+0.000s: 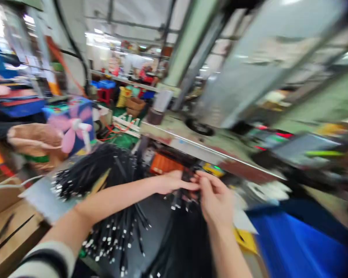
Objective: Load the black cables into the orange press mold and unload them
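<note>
Black cables (182, 243) lie just below the left hand (174, 182) and right hand (217, 197); blur hides their grip, so I cannot tell it. Being so near, they could bump the machine (188, 142). Loose cables could tangle if pulled.

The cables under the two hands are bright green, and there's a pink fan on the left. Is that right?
Not quite: the cables under the left hand and right hand are black, as the head view shows. The pink fan is on the left.
</note>
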Tool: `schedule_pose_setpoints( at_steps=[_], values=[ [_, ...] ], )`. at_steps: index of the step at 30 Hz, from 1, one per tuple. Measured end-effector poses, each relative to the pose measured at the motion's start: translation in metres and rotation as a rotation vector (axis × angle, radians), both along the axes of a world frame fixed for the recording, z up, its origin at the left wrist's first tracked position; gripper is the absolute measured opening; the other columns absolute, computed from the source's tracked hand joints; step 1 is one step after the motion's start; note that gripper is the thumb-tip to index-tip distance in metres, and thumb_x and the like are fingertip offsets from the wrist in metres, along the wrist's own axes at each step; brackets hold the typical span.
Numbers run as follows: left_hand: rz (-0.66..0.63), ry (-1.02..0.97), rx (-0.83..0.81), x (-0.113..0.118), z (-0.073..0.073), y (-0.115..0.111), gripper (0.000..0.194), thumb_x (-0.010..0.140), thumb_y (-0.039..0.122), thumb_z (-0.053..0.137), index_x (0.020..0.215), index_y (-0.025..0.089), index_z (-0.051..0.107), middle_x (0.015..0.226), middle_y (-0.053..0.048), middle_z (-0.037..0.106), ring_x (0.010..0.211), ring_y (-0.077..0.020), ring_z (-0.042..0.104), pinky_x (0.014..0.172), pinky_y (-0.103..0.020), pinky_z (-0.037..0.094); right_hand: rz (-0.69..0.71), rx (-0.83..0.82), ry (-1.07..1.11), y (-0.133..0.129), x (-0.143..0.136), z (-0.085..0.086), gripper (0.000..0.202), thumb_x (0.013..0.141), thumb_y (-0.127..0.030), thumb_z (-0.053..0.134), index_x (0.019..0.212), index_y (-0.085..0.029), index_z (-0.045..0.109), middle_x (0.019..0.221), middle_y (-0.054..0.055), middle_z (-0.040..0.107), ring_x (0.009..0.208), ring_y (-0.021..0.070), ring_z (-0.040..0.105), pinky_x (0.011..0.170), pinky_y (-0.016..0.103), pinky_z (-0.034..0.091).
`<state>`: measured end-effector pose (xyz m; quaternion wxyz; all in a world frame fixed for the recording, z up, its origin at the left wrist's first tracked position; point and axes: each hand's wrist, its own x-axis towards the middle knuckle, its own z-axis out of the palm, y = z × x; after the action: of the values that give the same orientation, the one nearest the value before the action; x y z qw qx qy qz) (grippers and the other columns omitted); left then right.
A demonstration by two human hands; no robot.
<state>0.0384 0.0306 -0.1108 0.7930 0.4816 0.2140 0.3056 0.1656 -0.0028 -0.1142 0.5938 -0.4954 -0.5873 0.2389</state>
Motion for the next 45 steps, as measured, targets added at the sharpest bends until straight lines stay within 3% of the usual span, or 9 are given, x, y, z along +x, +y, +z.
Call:
schedule_pose_setpoints(
  at_steps=[3, 8, 16, 22, 33, 36, 39, 42, 45],
  values=[
    [0.033, 0.033, -0.096, -0.011, -0.004, -0.012, 0.039, 0.064, 0.034, 0.08, 0.084, 0.016, 0.053, 0.059, 0.006, 0.052, 0.048, -0.0077, 0.052, 0.056, -0.029, 0.053, -0.256, 0.042, -0.056, -0.022, 0.029, -0.002, 0.027, 0.083, -0.04, 0.059, 0.092, -0.016, 0.066, 0.083, 0.007, 0.067, 0.072, 0.0189, 0.062, 0.069, 0.033, 0.051],
    [-0.009, 0.155, 0.06, -0.02, 0.0, -0.025, 0.035, 0.07, 0.033, 0.075, 0.091, 0.015, 0.053, 0.072, 0.004, 0.05, 0.044, -0.0024, 0.039, 0.036, -0.015, 0.032, 0.039, -0.123, -0.221, -0.028, 0.025, -0.011, 0.022, 0.084, -0.036, 0.054, 0.086, -0.017, 0.065, 0.08, 0.005, 0.068, 0.068, 0.0168, 0.062, 0.066, 0.029, 0.049],
    [-0.055, 0.35, 0.07, -0.012, 0.005, -0.039, 0.046, 0.071, 0.047, 0.074, 0.098, 0.016, 0.052, 0.07, 0.002, 0.053, 0.051, -0.0056, 0.041, 0.037, -0.014, 0.02, -0.041, -0.157, -0.301, -0.035, 0.009, -0.016, 0.011, 0.08, -0.028, 0.057, 0.085, -0.02, 0.061, 0.07, 0.0, 0.062, 0.056, 0.0134, 0.056, 0.056, 0.024, 0.043],
    [-0.229, 0.314, -0.104, -0.029, 0.007, -0.046, 0.042, 0.081, 0.045, 0.065, 0.102, 0.009, 0.056, 0.05, 0.01, 0.033, 0.041, -0.0031, 0.019, 0.038, -0.017, 0.012, -0.58, -0.265, -0.529, -0.041, 0.07, -0.018, 0.03, 0.087, -0.027, 0.039, 0.084, -0.015, 0.066, 0.081, 0.012, 0.069, 0.075, 0.0238, 0.063, 0.068, 0.031, 0.042],
    [0.027, 0.295, 0.102, -0.134, 0.026, -0.069, 0.035, 0.081, 0.045, 0.064, 0.1, 0.016, 0.061, 0.056, 0.003, 0.052, 0.036, -0.0075, 0.043, 0.037, -0.02, 0.029, -0.763, -0.907, -0.685, -0.171, 0.211, -0.131, 0.028, 0.073, -0.04, 0.054, 0.081, -0.023, 0.074, 0.083, 0.017, 0.073, 0.071, 0.0339, 0.067, 0.055, 0.039, 0.045],
    [0.292, 0.349, 0.172, -0.177, 0.042, -0.078, 0.032, 0.081, 0.043, 0.063, 0.101, 0.018, 0.061, 0.051, 0.007, 0.043, 0.033, -0.0036, 0.029, 0.036, -0.018, 0.019, -0.665, -0.644, -0.71, -0.146, 0.178, -0.116, 0.035, 0.078, -0.045, 0.05, 0.093, -0.023, 0.072, 0.085, 0.015, 0.073, 0.077, 0.0341, 0.068, 0.063, 0.043, 0.049],
    [0.581, 0.556, 0.319, -0.22, 0.057, -0.08, 0.032, 0.084, 0.044, 0.058, 0.106, 0.02, 0.058, 0.053, 0.008, 0.036, 0.039, -0.0038, 0.025, 0.041, -0.017, 0.019, -0.204, -0.393, -0.649, -0.106, 0.103, -0.083, 0.035, 0.081, -0.046, 0.052, 0.1, -0.022, 0.07, 0.09, 0.01, 0.072, 0.079, 0.0284, 0.068, 0.072, 0.04, 0.051],
    [0.807, 1.182, 0.585, -0.25, 0.056, -0.074, 0.038, 0.091, 0.046, 0.044, 0.11, 0.015, 0.056, 0.061, 0.004, 0.044, 0.051, -0.0077, 0.038, 0.051, -0.018, 0.03, 0.368, -0.283, -0.675, -0.075, 0.013, -0.053, 0.023, 0.088, -0.032, 0.051, 0.098, -0.024, 0.07, 0.093, 0.007, 0.07, 0.081, 0.0214, 0.066, 0.076, 0.033, 0.05],
    [0.882, 1.942, 0.776, -0.262, 0.03, -0.066, 0.057, 0.092, 0.056, 0.036, 0.11, 0.006, 0.054, 0.082, -0.011, 0.061, 0.076, -0.0231, 0.058, 0.069, -0.031, 0.041, 0.539, -0.321, -0.806, -0.055, -0.055, -0.044, 0.023, 0.087, -0.021, 0.057, 0.107, -0.02, 0.067, 0.096, 0.007, 0.067, 0.08, 0.0186, 0.065, 0.075, 0.029, 0.047]
  ],
)
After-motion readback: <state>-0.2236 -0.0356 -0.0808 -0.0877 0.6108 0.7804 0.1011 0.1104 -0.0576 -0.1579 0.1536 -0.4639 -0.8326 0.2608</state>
